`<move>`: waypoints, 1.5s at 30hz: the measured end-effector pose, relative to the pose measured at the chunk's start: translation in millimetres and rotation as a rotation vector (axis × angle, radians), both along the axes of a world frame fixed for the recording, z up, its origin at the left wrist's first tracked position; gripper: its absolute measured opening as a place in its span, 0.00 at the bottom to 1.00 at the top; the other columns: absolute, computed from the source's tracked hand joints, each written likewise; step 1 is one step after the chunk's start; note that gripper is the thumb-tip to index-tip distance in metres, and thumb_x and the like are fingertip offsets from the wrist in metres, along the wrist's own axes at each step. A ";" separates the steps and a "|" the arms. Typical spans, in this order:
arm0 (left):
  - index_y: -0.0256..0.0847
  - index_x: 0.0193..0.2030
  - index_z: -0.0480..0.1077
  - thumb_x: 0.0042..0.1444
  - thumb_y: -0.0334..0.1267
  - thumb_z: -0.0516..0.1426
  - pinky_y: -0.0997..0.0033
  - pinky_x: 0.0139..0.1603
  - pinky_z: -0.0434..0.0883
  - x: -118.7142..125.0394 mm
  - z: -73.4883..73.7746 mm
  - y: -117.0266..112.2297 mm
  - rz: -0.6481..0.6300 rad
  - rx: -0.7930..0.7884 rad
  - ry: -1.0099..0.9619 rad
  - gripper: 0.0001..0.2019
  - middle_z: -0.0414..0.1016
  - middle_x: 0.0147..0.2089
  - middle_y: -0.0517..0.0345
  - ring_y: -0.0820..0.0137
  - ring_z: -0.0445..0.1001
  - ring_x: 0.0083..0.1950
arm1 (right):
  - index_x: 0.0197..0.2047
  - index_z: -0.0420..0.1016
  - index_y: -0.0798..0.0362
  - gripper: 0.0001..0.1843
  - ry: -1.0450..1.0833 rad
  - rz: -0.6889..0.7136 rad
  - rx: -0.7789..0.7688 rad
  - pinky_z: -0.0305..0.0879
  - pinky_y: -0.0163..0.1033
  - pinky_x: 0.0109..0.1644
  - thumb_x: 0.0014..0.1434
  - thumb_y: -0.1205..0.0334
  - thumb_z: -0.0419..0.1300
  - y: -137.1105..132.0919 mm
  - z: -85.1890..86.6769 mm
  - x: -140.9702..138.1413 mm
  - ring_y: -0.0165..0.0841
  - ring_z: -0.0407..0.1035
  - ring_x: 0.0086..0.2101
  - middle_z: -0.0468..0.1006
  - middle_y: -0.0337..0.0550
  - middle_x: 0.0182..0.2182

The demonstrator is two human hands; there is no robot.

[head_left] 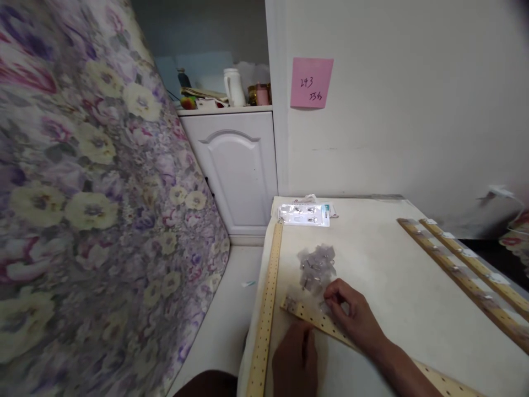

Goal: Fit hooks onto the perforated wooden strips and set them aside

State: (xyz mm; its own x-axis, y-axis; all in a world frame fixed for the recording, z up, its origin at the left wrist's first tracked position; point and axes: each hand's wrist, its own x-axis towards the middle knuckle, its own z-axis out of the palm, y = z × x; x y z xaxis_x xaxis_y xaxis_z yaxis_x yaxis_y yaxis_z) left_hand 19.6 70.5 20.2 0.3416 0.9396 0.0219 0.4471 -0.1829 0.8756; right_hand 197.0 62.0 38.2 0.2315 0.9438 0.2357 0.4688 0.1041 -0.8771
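A perforated wooden strip lies slantwise on the table, passing under my right forearm. My right hand is above it with thumb and fingers pinched together; what is between them is too small to make out. Near the strip's left end, my left hand is closed at its lower edge, its grip hidden by the back of the hand. Just beyond the fingers is a loose pile of small clear plastic packets, with bits of metal showing. A blurred clear piece rests on the strip's left end.
Another perforated strip runs along the table's left edge. A blister pack lies at the back. At the right are strips with small packets on them. A floral curtain hangs left, beside a white cabinet.
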 end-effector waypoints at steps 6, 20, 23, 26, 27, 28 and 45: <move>0.41 0.35 0.69 0.60 0.45 0.49 0.74 0.26 0.61 3.3 12.0 0.2 0.039 -0.153 -0.109 0.13 0.70 0.25 0.63 0.72 0.65 0.23 | 0.33 0.65 0.51 0.04 0.124 -0.009 -0.041 0.59 0.35 0.34 0.59 0.61 0.54 -4.5 0.2 -8.8 0.31 0.60 0.29 0.64 0.34 0.26; 0.42 0.24 0.60 0.58 0.50 0.50 0.75 0.27 0.58 4.1 10.4 8.1 0.085 -0.243 -0.217 0.17 0.58 0.21 0.67 0.74 0.58 0.24 | 0.33 0.66 0.51 0.10 0.267 0.193 -0.064 0.51 0.34 0.30 0.57 0.54 0.58 -11.9 8.4 -10.0 0.28 0.55 0.26 0.60 0.32 0.23; 0.42 0.24 0.62 0.57 0.46 0.49 0.75 0.27 0.55 5.7 7.7 6.7 -0.011 -0.201 -0.122 0.15 0.58 0.20 0.67 0.74 0.59 0.25 | 0.36 0.68 0.52 0.12 0.317 0.163 -0.119 0.48 0.34 0.28 0.57 0.52 0.58 -7.8 2.9 -7.0 0.27 0.53 0.24 0.59 0.31 0.22; 0.41 0.25 0.63 0.58 0.45 0.49 0.75 0.27 0.55 7.8 2.1 4.6 -0.133 -0.149 -0.091 0.15 0.60 0.21 0.66 0.74 0.60 0.26 | 0.36 0.70 0.53 0.10 0.345 0.213 -0.189 0.48 0.33 0.27 0.55 0.56 0.61 -4.1 -2.2 -7.3 0.26 0.54 0.24 0.62 0.32 0.22; 0.41 0.25 0.64 0.59 0.45 0.48 0.75 0.27 0.55 8.3 0.2 4.2 -0.147 -0.136 -0.083 0.15 0.60 0.21 0.66 0.74 0.60 0.26 | 0.35 0.70 0.54 0.09 0.351 0.226 -0.211 0.48 0.33 0.27 0.54 0.58 0.61 -3.3 -3.2 -7.6 0.26 0.54 0.24 0.62 0.32 0.22; 0.41 0.25 0.63 0.59 0.45 0.48 0.75 0.27 0.55 8.6 -1.4 4.1 -0.147 -0.129 -0.075 0.15 0.60 0.22 0.66 0.74 0.60 0.26 | 0.34 0.70 0.54 0.07 0.358 0.239 -0.226 0.47 0.33 0.27 0.54 0.59 0.61 -2.8 -3.9 -7.8 0.26 0.54 0.23 0.62 0.32 0.21; 0.42 0.33 0.69 0.60 0.39 0.48 0.70 0.37 0.64 -1.7 6.4 3.7 0.052 -0.043 0.029 0.10 0.74 0.30 0.58 0.67 0.71 0.33 | 0.29 0.69 0.53 0.04 0.389 -0.017 -0.259 0.49 0.33 0.27 0.50 0.62 0.58 13.6 -27.6 1.1 0.26 0.56 0.23 0.64 0.32 0.20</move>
State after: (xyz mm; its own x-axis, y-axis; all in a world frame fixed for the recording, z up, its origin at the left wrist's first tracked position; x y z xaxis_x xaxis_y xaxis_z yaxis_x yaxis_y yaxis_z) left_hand 17.8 74.2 26.7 0.2919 0.9560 -0.0284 0.4801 -0.1208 0.8688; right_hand 198.1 75.6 10.6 0.2717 0.9556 -0.1142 0.0998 -0.1460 -0.9842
